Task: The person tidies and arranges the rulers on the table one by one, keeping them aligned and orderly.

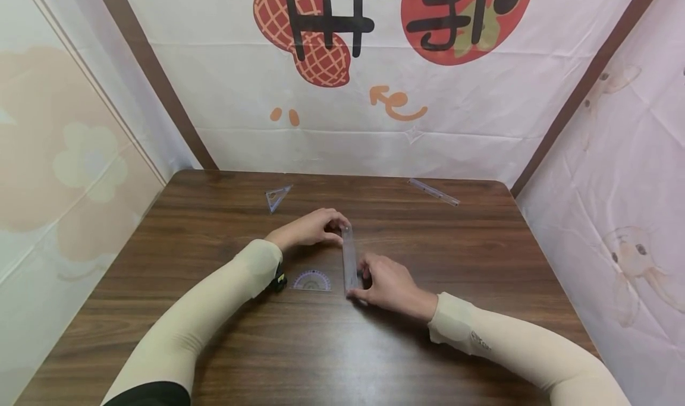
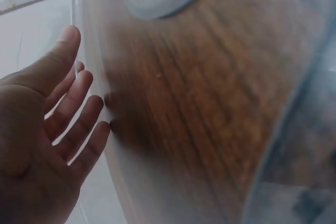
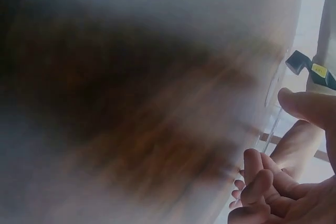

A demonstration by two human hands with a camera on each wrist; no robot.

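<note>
Covering the nearest stretch of both forearms, two cream fabric sleeves [image 1: 497, 331] lead in over a brown wood-grain table [image 1: 278, 352]; the one on the right arm carries small dark writing near its cuff, the other a black band at its upper end. The right hand [image 1: 393, 282], nearer to the viewer than its partner, pinches the near end of a clear, straight, narrow plastic ruler [image 1: 349, 260] between thumb and fingers. Just left of that hand, a clear half-round plastic protractor [image 1: 313, 282] with violet-blue markings lies flat, its straight edge toward the person. Near the protractor, a small black device with a yellow label [image 1: 279, 279] sits against the left wrist.

Farther out, the left hand [image 1: 313, 229] grips the ruler's far end between thumb and index finger, the remaining fingers fanned apart. The ruler thus runs lengthwise from one hand to the other; whether it touches the tabletop, I cannot tell.

Beyond the left hand and a little to its left lies a clear triangular plastic set square [image 1: 276, 198] with bluish edges. Well beyond the right hand, slightly to its right, a second clear plastic ruler [image 1: 433, 192] lies slantwise. Past both hands, behind the table, hangs a white cloth backdrop [image 1: 230, 91] printed with red shapes and black strokes.
</note>
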